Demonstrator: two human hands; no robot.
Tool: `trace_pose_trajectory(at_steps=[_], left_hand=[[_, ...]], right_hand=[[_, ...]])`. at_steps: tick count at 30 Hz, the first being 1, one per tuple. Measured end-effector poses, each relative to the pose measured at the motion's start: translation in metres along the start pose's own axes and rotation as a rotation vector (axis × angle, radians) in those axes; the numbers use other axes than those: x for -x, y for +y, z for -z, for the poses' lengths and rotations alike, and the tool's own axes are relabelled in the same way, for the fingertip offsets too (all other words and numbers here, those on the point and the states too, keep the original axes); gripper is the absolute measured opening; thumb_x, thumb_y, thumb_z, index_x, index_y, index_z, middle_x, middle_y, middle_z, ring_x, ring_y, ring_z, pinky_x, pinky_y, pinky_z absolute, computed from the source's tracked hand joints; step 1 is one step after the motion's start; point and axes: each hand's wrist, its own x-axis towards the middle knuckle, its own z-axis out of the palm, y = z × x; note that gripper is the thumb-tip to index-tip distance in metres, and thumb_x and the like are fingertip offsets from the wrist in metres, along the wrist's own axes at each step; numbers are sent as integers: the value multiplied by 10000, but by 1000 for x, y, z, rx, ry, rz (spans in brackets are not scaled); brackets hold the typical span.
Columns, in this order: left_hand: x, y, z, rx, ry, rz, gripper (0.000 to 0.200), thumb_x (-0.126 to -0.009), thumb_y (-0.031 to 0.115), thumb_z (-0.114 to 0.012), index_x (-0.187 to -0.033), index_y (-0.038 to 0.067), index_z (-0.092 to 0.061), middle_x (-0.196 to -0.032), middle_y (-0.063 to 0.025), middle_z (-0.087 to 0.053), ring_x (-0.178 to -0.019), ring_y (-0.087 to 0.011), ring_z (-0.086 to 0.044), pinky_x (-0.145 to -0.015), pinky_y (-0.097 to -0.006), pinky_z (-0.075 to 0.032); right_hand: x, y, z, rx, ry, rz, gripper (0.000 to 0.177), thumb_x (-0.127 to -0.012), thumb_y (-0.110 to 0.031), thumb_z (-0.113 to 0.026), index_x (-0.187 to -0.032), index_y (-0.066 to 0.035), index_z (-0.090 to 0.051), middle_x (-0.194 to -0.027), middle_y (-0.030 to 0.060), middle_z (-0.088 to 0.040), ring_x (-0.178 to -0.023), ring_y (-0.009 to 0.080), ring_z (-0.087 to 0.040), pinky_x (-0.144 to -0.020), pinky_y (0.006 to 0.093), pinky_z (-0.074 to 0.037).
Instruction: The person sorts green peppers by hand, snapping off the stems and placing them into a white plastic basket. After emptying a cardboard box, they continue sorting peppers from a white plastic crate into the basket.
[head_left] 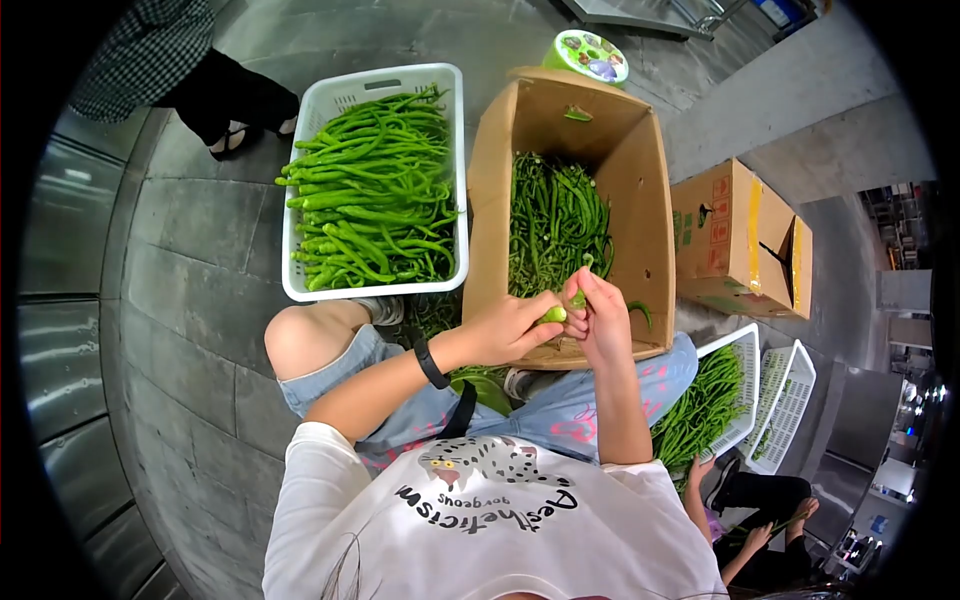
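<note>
Small green pepper [555, 314], where's it at right now? – lurker

Pinched between both hands, dead centre. My left hand [510, 328] is curled shut round one end, and my right hand [600, 318] has its fingertips closed on the other. Both hover just over the near wall of the tall brown cardboard box [640, 200] of green peppers. The white slatted plastic basket [375, 291] of long ones sits ahead of my left. I'd guess I'm mid stem-snap, so next up is a firm twist without crushing it. – me
</note>
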Motion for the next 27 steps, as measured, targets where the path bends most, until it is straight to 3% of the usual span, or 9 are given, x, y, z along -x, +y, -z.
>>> trace_pose_trajectory(at_steps=[4, 6, 9, 12, 13, 16, 18, 20, 27], left_hand=[[-1, -6, 5, 169, 229, 3, 213, -954, 258, -467, -1029, 60, -441, -773, -20, -486, -621, -116, -464, -581, -240, -396], [0, -2, 16, 600, 316, 188, 195, -972, 264, -424, -1030, 78, -414, -719, 7, -411, -552, -77, -361, -505, -203, -317], [-4, -5, 34, 737, 452, 267, 169, -998, 253, -347, -1004, 91, -392, -690, 12, -361, -523, -59, -306, -463, -198, -275], [-4, -13, 40, 734, 525, 299, 189, -1000, 270, -347, -997, 87, -393, -682, 6, -365, -502, -62, -314, -461, -200, -285], [-4, -15, 41, 728, 530, 302, 190, -1000, 271, -347, -996, 86, -394, -681, 5, -366, -503, -62, -317, -461, -200, -288], [-5, -19, 43, 727, 558, 312, 181, -997, 264, -357, -998, 88, -400, -667, 11, -363, -501, -58, -314, -460, -201, -286], [-7, -21, 44, 756, 597, 315, 159, -993, 248, -377, -1004, 93, -410, -646, 27, -352, -496, -49, -294, -454, -200, -270], [-8, -25, 47, 795, 592, 327, 123, -984, 212, -405, -1021, 94, -397, -649, 31, -350, -495, -47, -293, -458, -197, -274], [-19, -24, 58, 732, 439, 407, 198, -919, 66, -484, -1112, 27, -469, -689, -9, -501, -506, -49, -390, -462, -191, -323]], right_hand=[[-20, -4, 28, 215, 151, 166, 263, -938, -277, -522, -766, -78, -528, -550, -47, -409, -447, 50, -368, -401, 199, -252], [-48, -3, 59, 553, 297, 232, 289, -917, -288, -554, -731, -67, -537, -539, -42, -424, -457, 58, -388, -415, 203, -289], [-102, 45, 134, 1247, 226, 252, 327, -836, -322, -630, -732, -16, -582, -587, 75, -561, -519, 163, -528, -525, 306, -454], [-134, 101, 158, 1626, -382, -335, 304, -780, -289, -657, -962, -45, -650, -837, 159, -653, -653, 205, -637, -613, 312, -524], [-139, 112, 156, 1465, -424, -701, 336, -775, -303, -657, -991, -46, -644, -878, 164, -653, -657, 193, -642, -578, 300, -530], [-185, 132, 150, 1775, -487, -893, 416, -785, -284, -649, -1106, -29, -581, -959, 187, -643, -736, 238, -663, -616, 348, -553], [-210, 154, 166, 1954, -109, -331, 460, -773, -306, -670, -1110, -17, -551, -995, 213, -631, -841, 317, -651, -692, 431, -544], [-232, 160, 170, 1843, 207, -272, 481, -750, -336, -688, -1083, -21, -543, -1003, 199, -629, -929, 357, -626, -774, 458, -524], [-244, 168, 188, 1921, 270, -225, 406, -789, -283, -597, -1090, -21, -526, -978, 223, -635, -885, 383, -635, -749, 469, -523]])
